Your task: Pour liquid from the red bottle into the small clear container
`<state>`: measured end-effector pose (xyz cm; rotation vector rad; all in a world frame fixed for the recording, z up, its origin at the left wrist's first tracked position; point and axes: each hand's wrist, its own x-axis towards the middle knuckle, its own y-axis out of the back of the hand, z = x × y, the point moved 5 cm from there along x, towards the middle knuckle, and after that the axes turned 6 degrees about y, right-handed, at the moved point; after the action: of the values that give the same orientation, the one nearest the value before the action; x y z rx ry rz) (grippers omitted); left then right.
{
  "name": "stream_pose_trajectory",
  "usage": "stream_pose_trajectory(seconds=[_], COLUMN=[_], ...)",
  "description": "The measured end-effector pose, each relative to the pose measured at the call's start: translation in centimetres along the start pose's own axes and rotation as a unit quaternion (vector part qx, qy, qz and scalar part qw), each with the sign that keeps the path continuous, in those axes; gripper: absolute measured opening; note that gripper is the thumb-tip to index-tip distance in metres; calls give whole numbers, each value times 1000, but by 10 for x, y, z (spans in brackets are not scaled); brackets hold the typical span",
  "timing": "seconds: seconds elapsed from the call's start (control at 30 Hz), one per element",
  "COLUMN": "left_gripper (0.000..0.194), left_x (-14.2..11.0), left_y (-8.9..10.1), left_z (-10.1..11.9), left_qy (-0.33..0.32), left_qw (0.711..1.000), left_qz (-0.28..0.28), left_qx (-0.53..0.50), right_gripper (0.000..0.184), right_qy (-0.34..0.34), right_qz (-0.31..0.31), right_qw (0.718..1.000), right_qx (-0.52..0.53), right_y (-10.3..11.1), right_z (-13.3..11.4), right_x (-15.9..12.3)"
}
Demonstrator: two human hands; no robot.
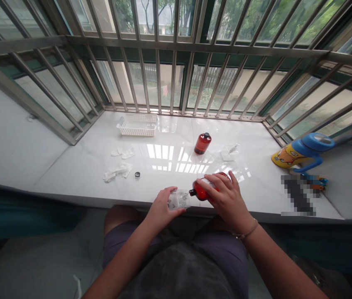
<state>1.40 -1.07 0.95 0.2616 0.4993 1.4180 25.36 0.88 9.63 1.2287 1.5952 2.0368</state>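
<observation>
My left hand (162, 204) grips a small clear container (178, 200) at the counter's front edge; small shiny bits show in it, too small to name. My right hand (226, 195) is wrapped round a red bottle (199, 190), tipped on its side with its uncapped dark neck pointing left at the container. Whether liquid is flowing I cannot tell. A black ring-like cap (137, 175) lies left of my hands. Farther back stands a second red bottle (202, 143) with its dark cap on. Behind my right hand is a clear square box (229, 153).
A white perforated basket (137, 126) sits near the barred window. Crumpled white tissues (118, 171) lie on the left of the white counter (79, 166). On the right are a blue and yellow flask (300, 151) and a blurred dark item (299, 195).
</observation>
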Motion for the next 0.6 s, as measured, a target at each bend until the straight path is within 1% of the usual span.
stream_pose_trajectory(seconds=[0.6], left_gripper=[72], left_x=[0], left_y=[-1], left_z=[-4], left_qy=[-2], left_qw=[1000], left_qz=[6], left_qx=[-2], right_gripper=[53], right_qy=[-2], right_qz=[-3], right_qw=[1000], right_qx=[-7], right_y=[2], right_z=[1], right_x=[-1])
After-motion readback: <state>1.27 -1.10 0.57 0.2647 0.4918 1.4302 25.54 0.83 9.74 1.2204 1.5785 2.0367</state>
